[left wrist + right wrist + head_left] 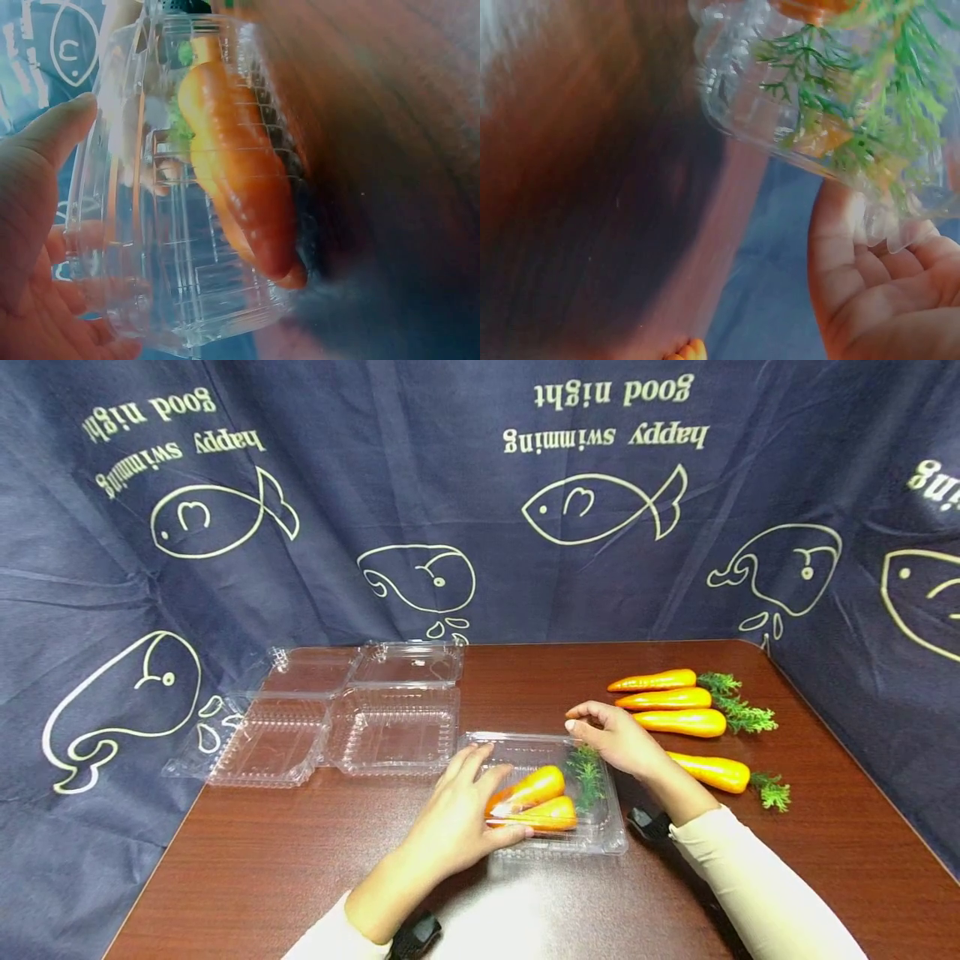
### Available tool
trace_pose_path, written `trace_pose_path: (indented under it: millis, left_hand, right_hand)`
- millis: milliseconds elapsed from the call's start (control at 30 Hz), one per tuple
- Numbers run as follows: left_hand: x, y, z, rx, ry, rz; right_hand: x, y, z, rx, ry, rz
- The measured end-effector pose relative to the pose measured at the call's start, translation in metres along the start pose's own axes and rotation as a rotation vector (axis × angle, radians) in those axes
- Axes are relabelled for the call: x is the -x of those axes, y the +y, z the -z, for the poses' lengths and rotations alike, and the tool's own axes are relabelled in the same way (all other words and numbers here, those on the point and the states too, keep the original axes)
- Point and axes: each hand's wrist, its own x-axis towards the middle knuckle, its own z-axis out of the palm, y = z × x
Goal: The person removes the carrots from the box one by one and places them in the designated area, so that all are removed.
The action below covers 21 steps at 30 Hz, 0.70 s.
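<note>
A clear plastic clamshell box (607,831) lies on the table with two orange carrots (543,785) and their green tops (588,772) inside. Across its left part reaches my left hand (453,818), fingers spread, with the thumb along the near side. In the left wrist view, the fingers of that hand lie along the side of the clear box (191,330). My right hand (618,739) is at the far right edge. The right wrist view shows its thumb and bent fingers (885,277) pinching the box rim beside small clear tabs (885,236).
Two empty clamshell boxes (397,731) (270,739) stand with lids raised at the back left. Three carrots (663,699) lie in a row at the right, and one more carrot (712,772) lies nearer. A dark blue printed curtain (480,527) surrounds the brown table (300,860).
</note>
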Motion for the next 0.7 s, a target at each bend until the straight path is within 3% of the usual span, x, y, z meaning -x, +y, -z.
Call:
trace_pose_path:
  millis: [367,567,700]
  left_hand:
    - [-0.020,-0.007,-0.005,0.016,-0.017,0.096]
    - [-0.012,-0.012,0.004,0.111,0.123,0.143]
    - [-0.001,-0.017,0.013,0.190,0.179,0.262]
  right_hand:
    - [-0.014,0.001,0.006,-0.024,0.143,-0.078]
    - [0.010,-0.009,0.009,-0.076,0.238,-0.173]
    - [0.029,-0.015,0.011,-0.087,0.262,-0.222]
